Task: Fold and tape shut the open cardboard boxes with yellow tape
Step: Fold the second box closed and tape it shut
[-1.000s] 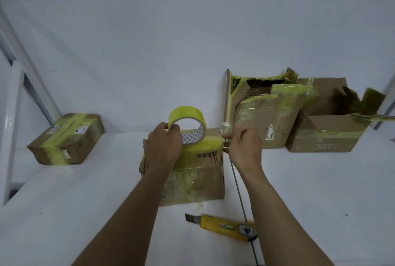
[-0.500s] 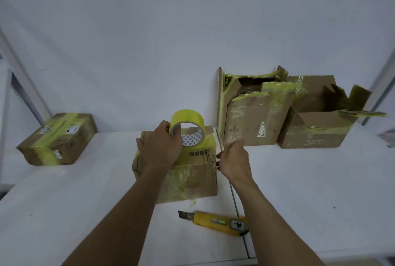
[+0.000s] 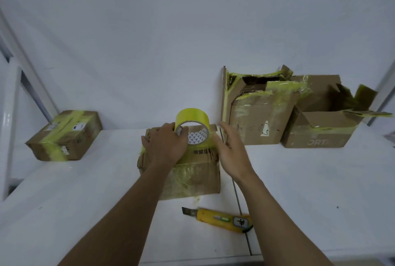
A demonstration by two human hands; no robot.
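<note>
White surface point(image 3: 85, 212) against a white wall, head view. Middle cardboard box point(image 3: 192, 182) sits at centre, flaps down, with a yellow tape strip over its top and tape scraps on its front face. The left hand point(image 3: 164, 148) still grips the tape roll point(image 3: 192, 116), which stands on edge on the box top, thumb through the core. The right hand point(image 3: 233, 152) pinched the tape end at the box's right edge half a second ago. Now its fingers are straight and together, flat at the box's top right edge; it is blurred, so contact is unclear. A yellow utility knife point(image 3: 220, 219) lies on the surface just in front of the box, same spot as before. A taped box point(image 3: 64, 137) sits far left. Two open boxes sit back right, the tall one point(image 3: 256, 124) touching the wide one point(image 3: 320, 135), flaps up.
</note>
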